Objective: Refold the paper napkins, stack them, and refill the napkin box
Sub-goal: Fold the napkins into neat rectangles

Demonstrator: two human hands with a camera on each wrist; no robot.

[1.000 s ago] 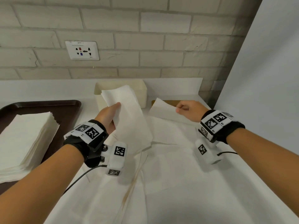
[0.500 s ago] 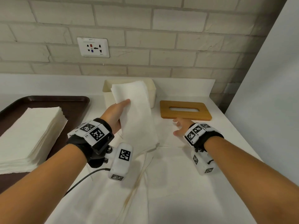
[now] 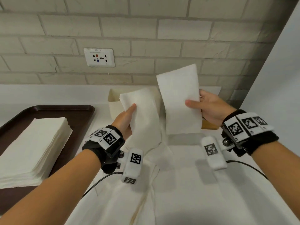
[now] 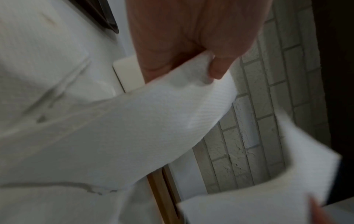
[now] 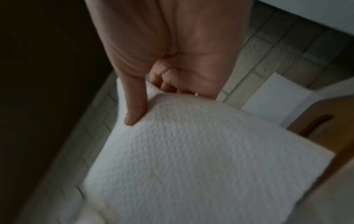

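Tall stack of folded white paper napkins point(image 3: 30, 148) on brown tray point(image 3: 78, 114), cream napkin box point(image 3: 113, 103) unfilled; left hand point(image 3: 125, 120) & right hand point(image 3: 209, 108) fingers each pinch one folded white napkin, more loose on tabletop point(image 3: 211, 184).

Bare forearms, no sleeves. Black wristband point(image 3: 103, 148) on left wrist, black wristband point(image 3: 253, 137) on right, each carrying white plates with black square-code markers. White camera pod point(image 3: 133, 166) under left, white camera pod point(image 3: 212, 155) under right, marker-tagged, thin black cable trailing.

1. Napkin stack point(image 3: 30, 148) lies on the tray point(image 3: 78, 117), far left
2. Napkin box point(image 3: 113, 101) stands at the wall, right of the tray
3. Wooden lid point(image 3: 209, 125) lies right of the box
4. Socket point(image 3: 99, 57) sits on the wall above
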